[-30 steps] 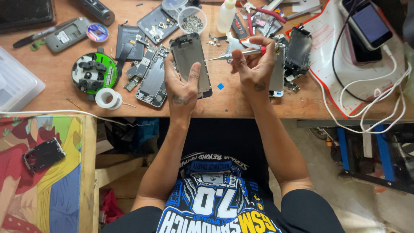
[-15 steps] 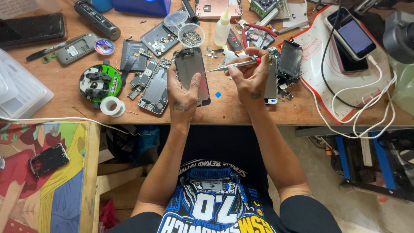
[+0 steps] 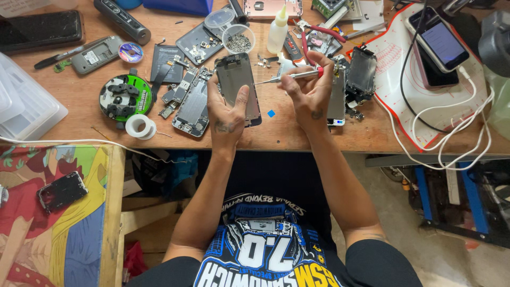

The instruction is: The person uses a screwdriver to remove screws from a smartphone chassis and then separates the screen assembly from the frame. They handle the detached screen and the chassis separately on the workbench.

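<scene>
Brightness: bright and even across the wooden workbench [image 3: 79, 114].
Light source: diffuse, from above; exact origin cannot be told.
Shadows: soft and short beside parts on the workbench; the space below its front edge is markedly darker.
Glare: mild sheen on the phone screen [image 3: 440, 42] at the workbench's far right corner.
Focus: sharp at the workbench centre; no motion blur.
Distortion: wide-angle bowing along the workbench edges.

Both hands raised, left hand [image 3: 227, 109] and right hand [image 3: 309, 90] gripping.
</scene>
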